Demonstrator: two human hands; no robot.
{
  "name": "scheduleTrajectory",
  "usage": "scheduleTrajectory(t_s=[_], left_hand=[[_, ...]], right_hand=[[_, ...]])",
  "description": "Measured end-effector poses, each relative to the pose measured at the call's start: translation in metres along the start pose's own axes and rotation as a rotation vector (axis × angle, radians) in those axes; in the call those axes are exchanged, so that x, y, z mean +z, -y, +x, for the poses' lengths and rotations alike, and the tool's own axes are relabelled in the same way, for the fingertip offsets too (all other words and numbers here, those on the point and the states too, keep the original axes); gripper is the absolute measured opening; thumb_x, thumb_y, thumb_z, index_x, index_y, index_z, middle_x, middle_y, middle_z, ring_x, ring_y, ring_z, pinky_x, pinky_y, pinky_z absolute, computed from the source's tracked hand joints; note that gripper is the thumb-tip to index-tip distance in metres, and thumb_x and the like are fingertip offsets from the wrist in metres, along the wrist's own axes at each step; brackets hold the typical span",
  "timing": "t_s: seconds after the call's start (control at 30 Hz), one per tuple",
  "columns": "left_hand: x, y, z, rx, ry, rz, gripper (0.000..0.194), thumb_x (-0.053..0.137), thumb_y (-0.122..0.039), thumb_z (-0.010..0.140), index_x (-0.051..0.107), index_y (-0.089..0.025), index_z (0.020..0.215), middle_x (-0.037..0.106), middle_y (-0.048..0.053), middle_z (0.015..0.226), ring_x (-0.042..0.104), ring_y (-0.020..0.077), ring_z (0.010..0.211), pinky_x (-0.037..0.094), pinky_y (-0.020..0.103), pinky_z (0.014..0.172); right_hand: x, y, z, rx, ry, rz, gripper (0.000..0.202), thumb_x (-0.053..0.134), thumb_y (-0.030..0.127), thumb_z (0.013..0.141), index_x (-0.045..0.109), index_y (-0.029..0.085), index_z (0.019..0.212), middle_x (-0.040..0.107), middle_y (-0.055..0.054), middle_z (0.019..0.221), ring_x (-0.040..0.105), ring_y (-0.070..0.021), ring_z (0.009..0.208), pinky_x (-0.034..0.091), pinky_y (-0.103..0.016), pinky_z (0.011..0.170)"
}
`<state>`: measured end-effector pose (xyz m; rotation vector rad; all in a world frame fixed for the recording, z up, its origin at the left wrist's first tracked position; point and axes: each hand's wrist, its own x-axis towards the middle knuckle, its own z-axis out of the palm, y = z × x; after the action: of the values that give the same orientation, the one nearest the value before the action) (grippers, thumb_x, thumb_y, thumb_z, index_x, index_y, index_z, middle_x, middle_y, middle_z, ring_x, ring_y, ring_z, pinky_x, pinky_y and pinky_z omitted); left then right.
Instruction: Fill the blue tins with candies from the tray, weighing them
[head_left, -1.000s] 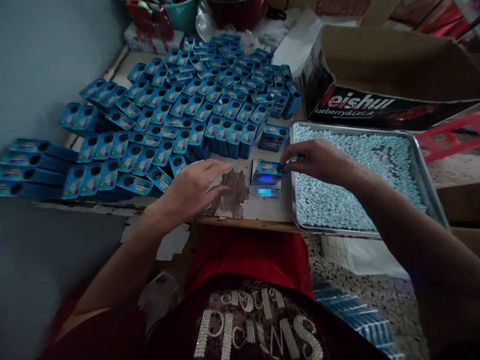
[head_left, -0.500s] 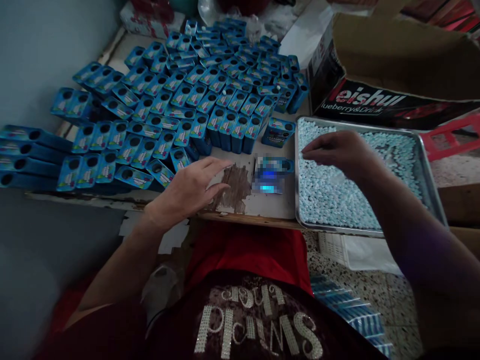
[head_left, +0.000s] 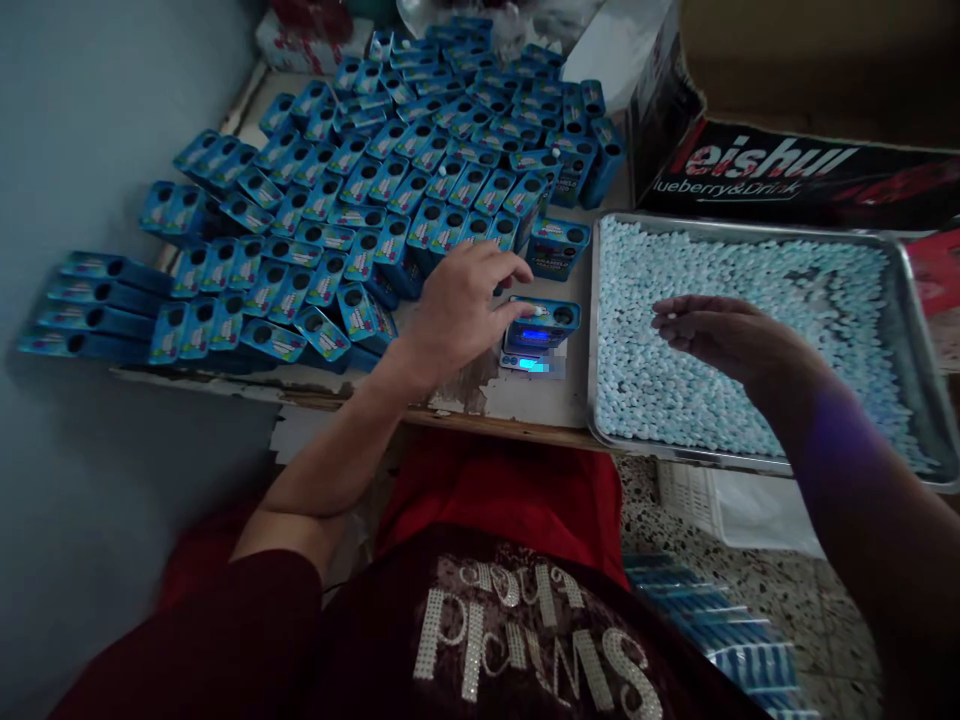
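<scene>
A small digital scale [head_left: 514, 361] with a lit display sits near the table's front edge. On it stands a blue candy box [head_left: 544, 322] with a round hole in its top. My left hand [head_left: 466, 305] hovers at that box's left side, thumb and fingers apart; the thumb tip overlaps the box's edge, and I cannot tell if it touches. Over a metal tray [head_left: 594, 400] of small pale blue and white candies [head_left: 637, 380], my right hand [head_left: 724, 335] is closed, fingertips pinched together. A whitish candy shows at the fingertips. Another blue box [head_left: 559, 250] stands just behind the scale.
Many blue boxes with holed tops [head_left: 330, 230] crowd the left and back of the table. A black cardboard carton [head_left: 787, 175] stands open behind the tray. A wall [head_left: 90, 150] borders the left side. Below the table are a white crate [head_left: 690, 497] and wrapped blue packs [head_left: 712, 620].
My left hand has moved right, up to the box on the scale. My right hand has shifted slightly right and lower over the tray. The view has tilted a little.
</scene>
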<state>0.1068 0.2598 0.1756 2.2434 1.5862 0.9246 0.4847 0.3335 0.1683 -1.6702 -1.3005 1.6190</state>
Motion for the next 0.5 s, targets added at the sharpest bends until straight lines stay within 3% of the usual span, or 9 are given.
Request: scheduleTrajectory(t_s=[0.2,0.37,0.5], left_hand=[[0.017,-0.008,0.011,-0.025,0.056,-0.038,0.01,0.091,-0.021,0.096,0.086,-0.025,0.105,0.077,0.006,0.11,0.072,0.0286,0.113,0.058,0.048,0.108],[0.02,-0.001,0.006,-0.042,0.059,-0.06,0.008,0.089,-0.018,0.098,0.085,-0.025,0.097,0.078,0.006,0.111,0.072,0.0274,0.111,0.058,0.047,0.109],[0.028,-0.016,0.015,-0.033,0.037,-0.058,0.01,0.091,-0.025,0.099,0.082,-0.023,0.098,0.076,0.009,0.116,0.072,0.0292,0.117,0.057,0.051,0.116]], right_hand=[[-0.015,-0.013,-0.007,0.002,0.085,-0.034,0.029,0.099,0.034,0.08,0.09,0.022,0.105,0.084,-0.013,0.098,0.068,-0.0191,0.078,0.059,-0.031,0.068],[-0.021,-0.023,-0.016,0.04,0.075,-0.07,0.041,0.107,0.044,0.072,0.09,0.024,0.103,0.085,-0.012,0.101,0.073,-0.0224,0.093,0.062,-0.034,0.083],[-0.029,-0.027,-0.013,-0.097,0.061,-0.237,0.04,0.096,0.06,0.085,0.087,0.024,0.102,0.085,-0.014,0.103,0.075,-0.0255,0.091,0.061,-0.041,0.086]])
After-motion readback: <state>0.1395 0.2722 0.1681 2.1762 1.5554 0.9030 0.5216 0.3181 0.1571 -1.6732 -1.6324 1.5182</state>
